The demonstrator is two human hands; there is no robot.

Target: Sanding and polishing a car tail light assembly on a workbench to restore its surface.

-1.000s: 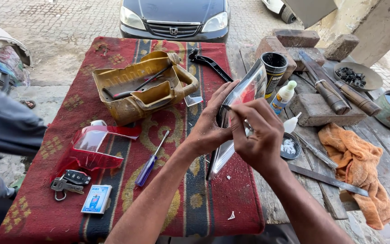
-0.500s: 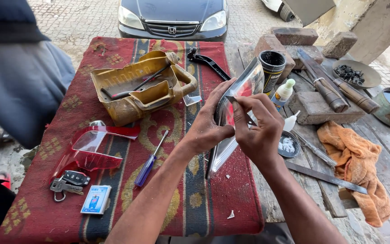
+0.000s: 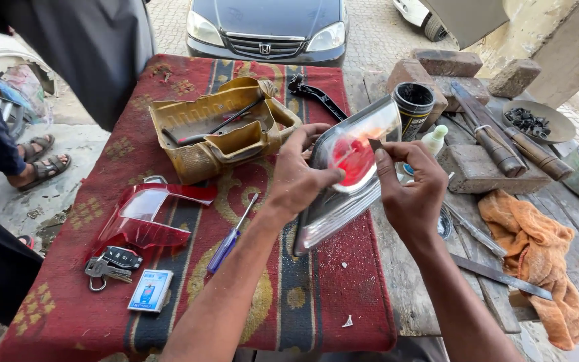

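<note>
Both hands gripped a chrome-backed car tail-light housing with a red inner patch [image 3: 350, 167], raised on edge above the red patterned rug [image 3: 343, 288] at the table's middle. The left hand [image 3: 299, 175] clasped its left side; the right hand [image 3: 410, 191] pinched its right edge, holding a small dark blade [image 3: 374, 143] against it. A blue-handled screwdriver [image 3: 226, 240] lay near left, and an orange cloth [image 3: 537, 251] lay right.
</note>
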